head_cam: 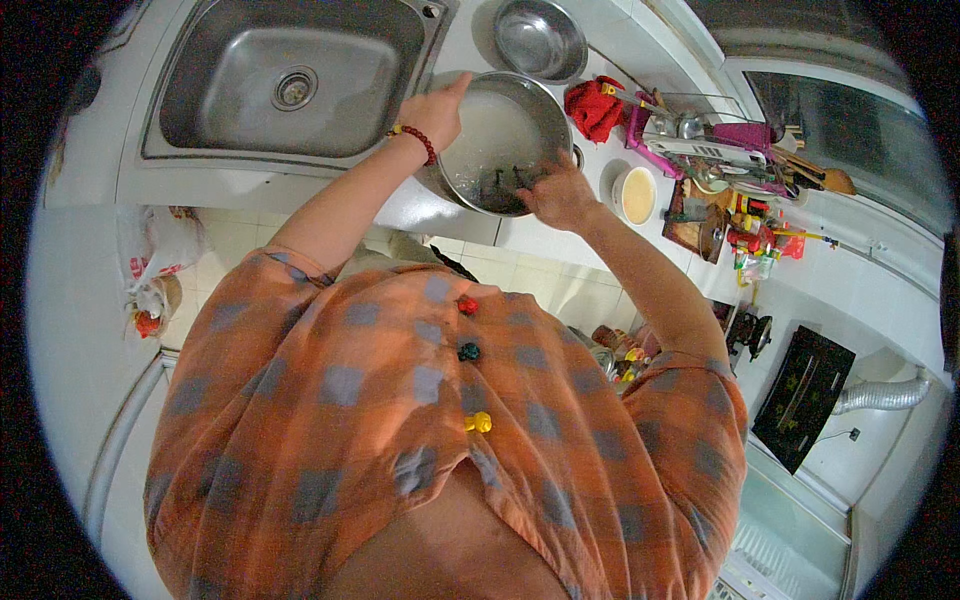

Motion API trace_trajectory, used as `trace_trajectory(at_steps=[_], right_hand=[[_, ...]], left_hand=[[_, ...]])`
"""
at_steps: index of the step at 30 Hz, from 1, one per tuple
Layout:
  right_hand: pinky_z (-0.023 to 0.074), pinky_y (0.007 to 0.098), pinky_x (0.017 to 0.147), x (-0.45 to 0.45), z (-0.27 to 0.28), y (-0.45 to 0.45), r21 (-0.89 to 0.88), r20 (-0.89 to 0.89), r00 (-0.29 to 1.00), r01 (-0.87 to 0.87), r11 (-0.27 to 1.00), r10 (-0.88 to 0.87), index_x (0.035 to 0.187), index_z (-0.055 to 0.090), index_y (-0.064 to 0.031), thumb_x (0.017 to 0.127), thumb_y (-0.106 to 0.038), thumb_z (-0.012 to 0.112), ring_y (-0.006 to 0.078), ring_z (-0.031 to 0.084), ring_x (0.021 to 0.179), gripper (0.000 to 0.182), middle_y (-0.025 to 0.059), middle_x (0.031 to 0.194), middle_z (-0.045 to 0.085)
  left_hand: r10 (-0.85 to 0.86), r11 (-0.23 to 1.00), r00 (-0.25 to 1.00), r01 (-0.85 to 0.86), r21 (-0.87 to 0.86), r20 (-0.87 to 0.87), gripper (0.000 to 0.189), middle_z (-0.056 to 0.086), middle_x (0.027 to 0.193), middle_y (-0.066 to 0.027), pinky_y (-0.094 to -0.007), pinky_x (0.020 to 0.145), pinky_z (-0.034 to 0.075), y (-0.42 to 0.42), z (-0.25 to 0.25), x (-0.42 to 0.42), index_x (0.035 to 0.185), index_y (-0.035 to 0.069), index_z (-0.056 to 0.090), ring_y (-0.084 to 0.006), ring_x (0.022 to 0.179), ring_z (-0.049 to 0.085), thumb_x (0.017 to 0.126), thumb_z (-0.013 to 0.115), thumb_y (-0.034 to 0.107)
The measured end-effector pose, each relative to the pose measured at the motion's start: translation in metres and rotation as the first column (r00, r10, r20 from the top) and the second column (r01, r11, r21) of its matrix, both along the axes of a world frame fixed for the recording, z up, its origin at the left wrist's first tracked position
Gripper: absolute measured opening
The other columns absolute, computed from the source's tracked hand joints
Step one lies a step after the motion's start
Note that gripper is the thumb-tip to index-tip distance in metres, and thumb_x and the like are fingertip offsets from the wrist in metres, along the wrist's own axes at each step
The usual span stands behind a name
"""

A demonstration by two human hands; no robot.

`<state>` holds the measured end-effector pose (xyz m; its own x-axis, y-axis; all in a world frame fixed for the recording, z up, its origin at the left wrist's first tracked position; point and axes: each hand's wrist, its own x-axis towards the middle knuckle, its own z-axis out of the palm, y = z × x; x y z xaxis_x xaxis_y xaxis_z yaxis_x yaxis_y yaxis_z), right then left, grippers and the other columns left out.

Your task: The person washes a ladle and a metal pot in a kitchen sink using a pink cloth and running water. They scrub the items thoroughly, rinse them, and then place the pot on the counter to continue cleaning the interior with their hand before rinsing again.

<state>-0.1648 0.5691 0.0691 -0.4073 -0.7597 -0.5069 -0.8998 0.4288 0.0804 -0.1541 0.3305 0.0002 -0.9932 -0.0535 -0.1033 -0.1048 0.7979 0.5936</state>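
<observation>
A wide stainless steel pot [504,135] stands on the white counter beside the sink. Cloudy whitish liquid fills part of it, and dark shapes, too blurred to name, show near its front right wall. My left hand [435,116] holds the pot's left rim, index finger stretched along the edge and a beaded bracelet at the wrist. At the front right, my right hand [559,191] grips the rim with some fingers over the inner side. Just right of that hand sits a small white bowl [637,196] with pale yellow contents.
The steel sink [300,154] lies to the left. Behind the pot are an empty metal bowl [540,41] and a red cloth [594,110]. Farther right stand a dish rack [705,146] with utensils, a wooden board [701,217] and several bottles [754,232].
</observation>
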Motion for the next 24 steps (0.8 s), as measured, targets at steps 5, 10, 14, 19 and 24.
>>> trace_trajectory(at_steps=[5, 10, 14, 19, 24], right_hand=[[0.0415, 0.0460, 0.091, 0.018, -0.037, -0.035, 0.220, 0.492, 0.653, 0.547, 0.808, -0.576, 0.100, 0.064, -0.0061, 0.092, -0.039, 0.035, 0.0394, 0.058, 0.096, 0.045, 0.0218, 0.101, 0.062], [0.0426, 0.0360, 0.085, 0.012, -0.076, -0.065, 0.100, 0.859, 0.200, 0.837, 0.537, -0.471, 0.098, 0.065, -0.0032, 0.092, -0.039, 0.039, 0.0223, 0.057, 0.093, 0.044, 0.0119, 0.096, 0.064], [0.0404, 0.0295, 0.084, -0.003, -0.108, -0.099, 0.253, 0.966, -0.254, 0.966, -0.048, -0.036, 0.097, 0.066, -0.0010, 0.093, -0.036, 0.042, 0.0156, 0.052, 0.089, 0.043, 0.0045, 0.093, 0.062], [0.0405, 0.0270, 0.073, -0.001, -0.108, -0.096, 0.184, 0.979, -0.177, 0.980, 0.071, -0.099, 0.096, 0.067, -0.0007, 0.092, -0.034, 0.044, 0.0136, 0.051, 0.078, 0.041, 0.0032, 0.086, 0.061], [0.0425, 0.0292, 0.070, 0.009, -0.070, -0.055, 0.024, 0.948, 0.147, 0.850, 0.526, -0.281, 0.088, 0.070, -0.0022, 0.089, -0.033, 0.046, 0.0151, 0.054, 0.076, 0.039, 0.0102, 0.078, 0.063]], left_hand=[[0.037, 0.999, 0.999, -0.037, -0.007, -0.032, 0.059, 0.064, 0.099, -0.0155, -0.0463, 0.069, 0.049, 0.002, -0.008, -0.004, 0.135, 0.024, 0.038, -0.0350, 0.082, 0.063, 0.078, 0.047, 0.008], [0.030, 1.000, 0.999, -0.030, 0.003, -0.042, 0.059, 0.064, 0.095, -0.0174, -0.0467, 0.069, 0.049, 0.002, -0.003, 0.000, 0.135, 0.027, 0.038, -0.0366, 0.079, 0.062, 0.079, 0.047, 0.011], [0.017, 1.000, 0.999, -0.018, -0.023, -0.048, 0.053, 0.064, 0.095, -0.0174, -0.0478, 0.071, 0.047, 0.003, -0.008, -0.004, 0.135, 0.026, 0.037, -0.0381, 0.079, 0.061, 0.084, 0.045, 0.016], [0.094, 0.984, 0.995, -0.099, 0.145, 0.039, 0.042, 0.063, 0.096, -0.0197, -0.0475, 0.073, 0.046, 0.000, -0.009, -0.003, 0.136, 0.024, 0.037, -0.0406, 0.084, 0.060, 0.093, 0.038, 0.025], [0.039, 0.991, 0.962, -0.002, 0.135, -0.271, 0.040, 0.062, 0.101, -0.0206, -0.0477, 0.072, 0.046, -0.008, -0.037, -0.002, 0.135, 0.021, 0.039, -0.0411, 0.085, 0.059, 0.096, 0.036, 0.026]])
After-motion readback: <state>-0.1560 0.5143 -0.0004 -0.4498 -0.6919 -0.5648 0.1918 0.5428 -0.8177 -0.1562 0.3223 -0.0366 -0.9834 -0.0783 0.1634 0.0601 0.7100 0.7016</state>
